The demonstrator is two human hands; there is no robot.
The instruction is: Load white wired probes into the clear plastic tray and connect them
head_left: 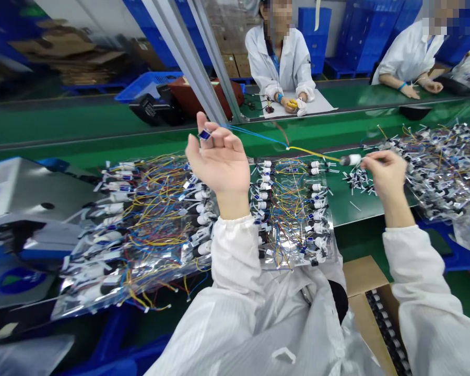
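Note:
My left hand (219, 159) is raised above the bench, palm toward me, with its fingers curled and pinching a small blue connector (204, 134). From that connector blue, red and yellow wires (282, 143) stretch to the right. They end at a small white cylindrical part (351, 160), which my right hand (384, 172) pinches at its fingertips. Under both hands lie rows of the same white parts with coloured wires (293, 209) on clear plastic sheets.
A larger heap of wired parts (141, 224) lies at the left and a tangled pile (438, 162) at the right. A cardboard box (376, 308) stands by my right sleeve. Across the green belt (102, 125), two people in white coats work. Grey metal posts (191, 57) rise ahead.

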